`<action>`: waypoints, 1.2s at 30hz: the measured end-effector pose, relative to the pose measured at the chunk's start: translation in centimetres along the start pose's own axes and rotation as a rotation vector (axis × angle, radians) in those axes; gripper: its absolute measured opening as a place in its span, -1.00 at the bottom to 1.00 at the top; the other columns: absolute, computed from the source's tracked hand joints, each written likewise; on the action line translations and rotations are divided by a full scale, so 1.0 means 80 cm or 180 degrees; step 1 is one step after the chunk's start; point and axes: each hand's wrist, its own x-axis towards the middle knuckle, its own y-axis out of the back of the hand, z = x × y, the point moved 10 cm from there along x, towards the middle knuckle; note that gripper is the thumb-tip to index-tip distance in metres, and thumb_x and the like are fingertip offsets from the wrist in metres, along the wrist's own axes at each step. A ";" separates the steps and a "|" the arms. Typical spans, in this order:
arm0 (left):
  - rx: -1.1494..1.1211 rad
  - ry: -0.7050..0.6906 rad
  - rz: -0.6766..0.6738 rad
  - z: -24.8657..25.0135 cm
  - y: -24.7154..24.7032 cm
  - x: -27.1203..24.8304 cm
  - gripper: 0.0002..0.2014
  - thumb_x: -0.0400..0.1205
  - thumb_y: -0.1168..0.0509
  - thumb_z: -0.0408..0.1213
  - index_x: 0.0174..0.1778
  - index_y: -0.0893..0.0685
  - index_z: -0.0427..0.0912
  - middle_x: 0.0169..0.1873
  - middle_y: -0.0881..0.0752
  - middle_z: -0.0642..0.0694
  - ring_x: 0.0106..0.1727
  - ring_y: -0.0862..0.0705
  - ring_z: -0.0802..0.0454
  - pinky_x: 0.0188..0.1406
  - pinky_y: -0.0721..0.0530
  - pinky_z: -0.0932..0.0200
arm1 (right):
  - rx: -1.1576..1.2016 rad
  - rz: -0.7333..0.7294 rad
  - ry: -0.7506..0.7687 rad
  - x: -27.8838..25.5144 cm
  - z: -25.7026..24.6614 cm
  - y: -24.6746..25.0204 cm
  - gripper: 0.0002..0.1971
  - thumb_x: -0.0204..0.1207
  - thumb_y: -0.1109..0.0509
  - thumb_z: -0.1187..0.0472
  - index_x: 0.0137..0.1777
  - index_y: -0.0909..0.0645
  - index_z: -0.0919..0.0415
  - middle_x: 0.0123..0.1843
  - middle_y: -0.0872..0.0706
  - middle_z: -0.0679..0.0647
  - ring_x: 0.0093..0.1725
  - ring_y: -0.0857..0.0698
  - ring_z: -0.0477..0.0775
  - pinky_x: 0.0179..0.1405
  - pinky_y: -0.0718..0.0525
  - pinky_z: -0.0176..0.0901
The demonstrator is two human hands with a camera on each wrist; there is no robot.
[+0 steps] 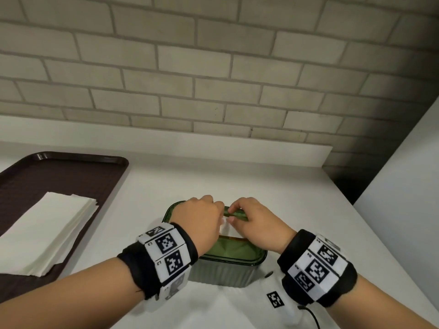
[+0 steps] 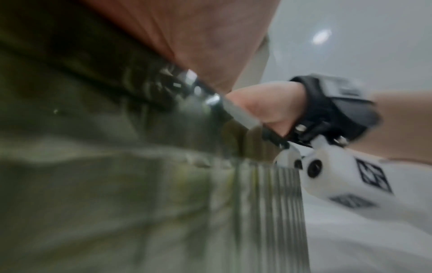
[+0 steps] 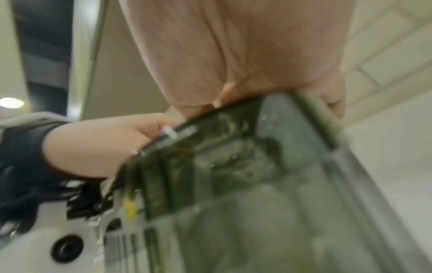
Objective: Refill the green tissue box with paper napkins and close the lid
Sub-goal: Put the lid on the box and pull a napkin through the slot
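Left hand (image 1: 202,216), right hand (image 1: 255,220) — each grip pinching napkin (image 1: 226,227) atop green tissue box (image 1: 228,262).

green ribbed tissue box (image 1: 225,273), seemingly dark brown tray (image 1: 71,167), white napkins (image 1: 45,231).

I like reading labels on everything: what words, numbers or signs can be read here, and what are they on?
"L3": on the white marker band of the left wrist, beside a black square code.
"L2": lower on the same band.
"2": seemingly, on the white marker band of the right wrist; too small to be sure.
The square codes hold patterns, not words.
Green ribbed plastic tissue box, white paper napkin stack, dark brown tray: no text.
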 end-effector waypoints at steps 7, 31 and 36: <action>-0.1073 0.0318 -0.0206 -0.031 0.007 0.006 -0.84 0.65 -0.17 -0.01 -0.02 -0.64 0.11 -0.10 -0.65 0.11 0.01 -0.65 0.05 0.00 -0.59 0.15 | -0.0764 0.0727 0.0413 -0.041 -0.036 0.013 -0.66 0.52 -0.32 -0.10 0.25 -0.52 -0.04 0.21 -0.48 -0.15 0.26 -0.44 -0.13 0.22 -0.26 -0.28; -0.0392 -0.0152 0.0305 -0.011 0.023 -0.020 -0.75 0.64 -0.09 -0.14 0.19 -0.56 0.03 0.01 -0.72 0.05 0.01 -0.69 0.02 0.02 -0.50 0.19 | -0.1518 0.1745 -0.0220 -0.045 -0.068 0.014 -0.83 0.11 -0.57 0.22 -0.49 -0.60 0.09 -0.65 -0.57 -0.03 -0.67 -0.53 -0.02 -0.61 -0.27 -0.29; -0.0385 0.0108 0.0046 -0.026 0.016 -0.015 -0.70 0.58 -0.13 -0.30 0.14 -0.63 0.10 -0.01 -0.74 0.03 0.01 -0.70 -0.03 -0.11 -0.59 0.17 | -0.1552 0.1942 -0.0289 -0.052 -0.052 0.021 -0.87 0.00 -0.44 0.27 -0.51 -0.56 0.05 -0.69 -0.51 -0.04 -0.69 -0.49 0.02 -0.57 -0.28 -0.26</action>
